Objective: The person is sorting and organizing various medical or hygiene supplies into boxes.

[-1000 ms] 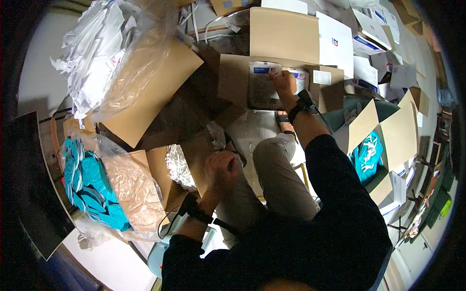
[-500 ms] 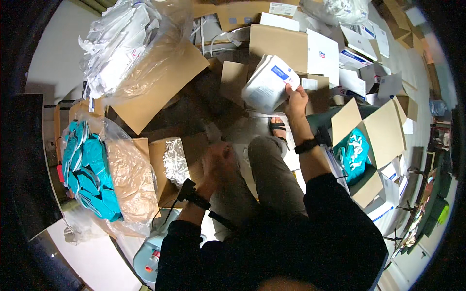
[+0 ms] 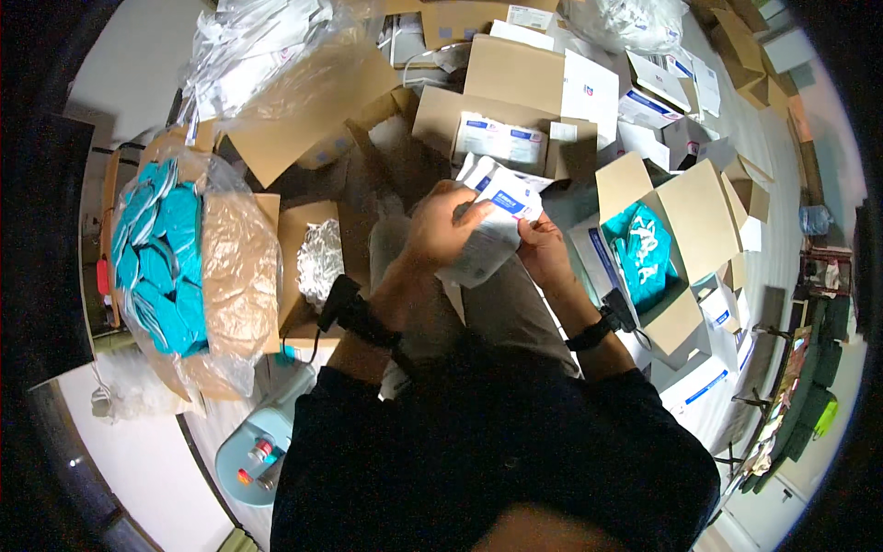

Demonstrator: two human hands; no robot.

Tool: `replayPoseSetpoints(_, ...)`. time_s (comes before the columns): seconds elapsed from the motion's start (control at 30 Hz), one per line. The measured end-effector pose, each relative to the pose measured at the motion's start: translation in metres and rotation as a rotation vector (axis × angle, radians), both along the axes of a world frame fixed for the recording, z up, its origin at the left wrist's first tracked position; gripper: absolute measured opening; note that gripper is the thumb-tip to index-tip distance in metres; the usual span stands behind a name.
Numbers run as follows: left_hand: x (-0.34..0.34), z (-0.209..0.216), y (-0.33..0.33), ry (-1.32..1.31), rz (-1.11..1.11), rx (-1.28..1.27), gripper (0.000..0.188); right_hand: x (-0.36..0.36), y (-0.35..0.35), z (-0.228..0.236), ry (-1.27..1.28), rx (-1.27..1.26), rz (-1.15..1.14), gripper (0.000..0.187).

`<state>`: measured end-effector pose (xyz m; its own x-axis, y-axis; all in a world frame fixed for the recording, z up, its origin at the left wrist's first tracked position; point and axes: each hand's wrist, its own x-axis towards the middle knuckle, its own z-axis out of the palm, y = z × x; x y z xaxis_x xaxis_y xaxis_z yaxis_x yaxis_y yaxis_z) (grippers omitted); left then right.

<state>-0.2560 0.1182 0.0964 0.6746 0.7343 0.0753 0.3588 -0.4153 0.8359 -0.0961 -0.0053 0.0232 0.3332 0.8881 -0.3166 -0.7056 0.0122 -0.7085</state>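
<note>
A small stack of white printed paper or plastic bags with blue labels is held over my lap. My right hand pinches its right edge between thumb and fingers. On the other side, my left hand grips the stack, its thumb lying across the front. The left fingers are mostly hidden. Just beyond my hands, an open cardboard carton contains more white packets with blue print.
To the left, a clear plastic bag holds teal pouches, beside a box of white cords. At right, an open carton contains teal pieces. White sheets pile up at back left. A light blue stool stands lower left.
The right hand has drawn the bags down and left, toward my lap. My left hand has risen from my lap and taken hold of them. Packets inside the carton now show.
</note>
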Motion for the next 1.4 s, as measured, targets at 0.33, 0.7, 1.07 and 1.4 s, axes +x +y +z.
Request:
replayPoseSetpoints(0.33, -0.02, 0.013, -0.055, 0.173, -0.14, 0.238, 0.018, -0.006, -0.022, 0.073, -1.017, 0.065, 0.07, 0.021)
replayPoseSetpoints(0.7, -0.016, -0.001, -0.099, 0.115, -0.035, 0.387, 0.011, -0.036, -0.024, 0.027, -0.655, -0.064, 0.003, 0.012)
replayPoseSetpoints(1.07, -0.031, 0.093, -0.133, -0.135, -0.107, 0.566, 0.011, 0.009, -0.05, -0.063, -0.175, -0.269, -0.229, 0.01)
replayPoseSetpoints(1.4, -0.045, 0.018, -0.105, 0.242, -0.198, 0.363, 0.02, -0.022, -0.05, 0.05, -0.823, 0.036, 0.173, 0.016)
